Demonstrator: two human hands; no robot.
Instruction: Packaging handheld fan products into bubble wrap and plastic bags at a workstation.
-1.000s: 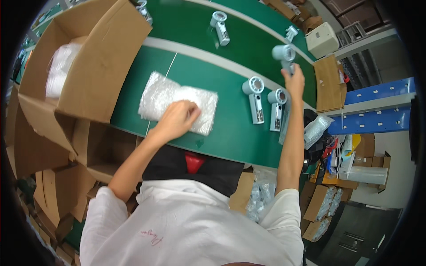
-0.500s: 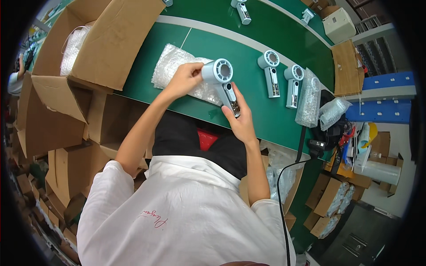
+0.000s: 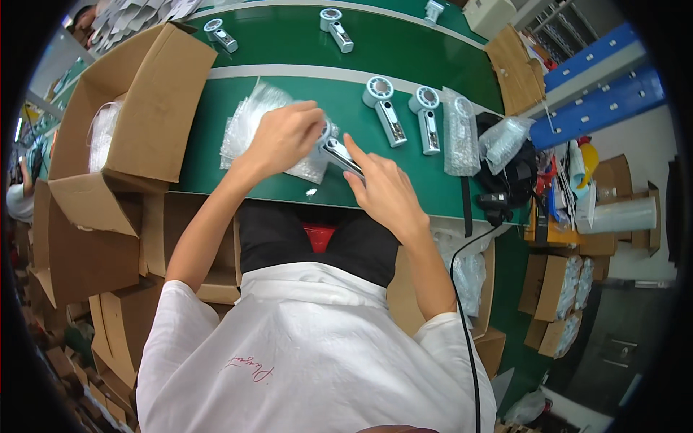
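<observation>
My right hand [image 3: 390, 191] is wrapped round the handle of a pale blue handheld fan [image 3: 339, 154], which slants up and left over the green table. The fan's round head is partly hidden by my left hand [image 3: 285, 137], whose fingers are curled closed beside it; what they pinch, if anything, does not show. Beneath and behind that hand lies a stack of bubble-wrap bags [image 3: 309, 170], its far part raised and blurred. To the right, two similar fans [image 3: 390, 124] [image 3: 429, 131] lie on the table, next to a bubble-wrapped item [image 3: 460, 141].
An open cardboard box [image 3: 155, 108] with bubble wrap inside stands at the left. Two more fans [image 3: 338, 32] [image 3: 222, 36] lie on the green strip beyond the pale rail. A black bag [image 3: 514, 169] and a cable [image 3: 453, 274] are at the right.
My left hand has left its grip on the fan's head and closed just in front of it. The fan is tilted lower, toward the left. The bags' far edge has lifted; the view has shifted.
</observation>
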